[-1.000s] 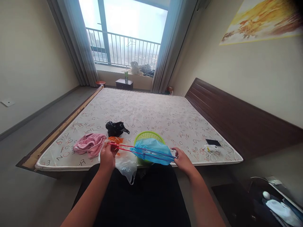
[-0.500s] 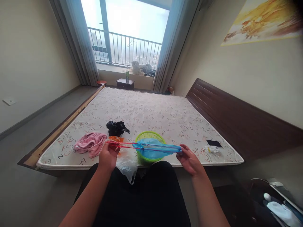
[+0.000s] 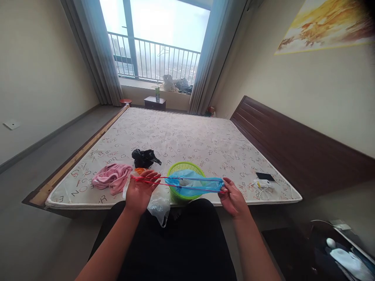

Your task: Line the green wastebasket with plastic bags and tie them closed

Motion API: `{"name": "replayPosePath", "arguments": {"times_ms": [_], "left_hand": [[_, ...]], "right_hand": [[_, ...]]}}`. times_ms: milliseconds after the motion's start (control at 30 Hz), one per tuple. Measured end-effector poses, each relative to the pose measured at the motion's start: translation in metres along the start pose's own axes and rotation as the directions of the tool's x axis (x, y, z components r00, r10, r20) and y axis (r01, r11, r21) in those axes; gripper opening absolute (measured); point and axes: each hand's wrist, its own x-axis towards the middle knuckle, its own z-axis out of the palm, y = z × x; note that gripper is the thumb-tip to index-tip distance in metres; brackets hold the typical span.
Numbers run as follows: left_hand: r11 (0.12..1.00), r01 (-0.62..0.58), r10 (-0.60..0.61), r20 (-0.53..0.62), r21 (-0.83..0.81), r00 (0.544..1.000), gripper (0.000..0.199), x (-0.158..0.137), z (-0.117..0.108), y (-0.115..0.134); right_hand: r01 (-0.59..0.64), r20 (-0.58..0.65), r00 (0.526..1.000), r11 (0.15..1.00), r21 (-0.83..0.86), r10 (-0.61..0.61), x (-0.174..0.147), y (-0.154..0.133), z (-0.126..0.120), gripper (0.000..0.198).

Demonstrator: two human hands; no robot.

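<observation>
Between the fingers (image 3: pixel 150 178) is a blue bag (image 3: pixel 195 184) with red strings (image 3: pixel 152 180); behind them, a green basket (image 3: pixel 174 169).

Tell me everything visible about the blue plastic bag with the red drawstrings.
The thin, translucent blue plastic bag is stretched sideways in the air, directly over the round lime-green plastic basket near the mattress edge. Red drawstrings run from its left end to the left hand; the right hand pinches its right end. The film looks crumpled and gathered, and appears empty.
</observation>
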Motion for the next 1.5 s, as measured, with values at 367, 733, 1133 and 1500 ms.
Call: {"name": "replayPosePath", "arguments": {"times_ms": [367, 733, 1133, 1500], "left_hand": [[0.976, -0.030, 0.015, 0.070, 0.216, 0.997, 0.051, -0.014, 0.016, -0.011], [0.770, 0.131, -0.311, 0.188, 0.625, 0.932, 0.027, -0.040, 0.038, -0.067], [0.660, -0.037, -0.333, 0.337, 0.750, 0.881, 0.076, -0.055, 0.036, -0.078], [0.504, -0.309, -0.441, 0.548, 0.807, 0.711, 0.034, -0.051, 0.040, -0.068]], "right_hand": [[0.199, 0.046, 0.904, 0.323, -0.925, -0.425, -0.018, -0.013, 0.011, 0.046], [0.535, 0.515, 0.841, 0.106, -0.838, -0.166, -0.063, -0.010, 0.060, 0.041], [0.640, 0.647, 0.734, 0.106, -0.761, 0.206, -0.081, 0.017, 0.074, 0.013], [0.496, 0.461, 0.867, 0.226, -0.839, -0.189, -0.075, 0.010, 0.070, 0.033]]}}
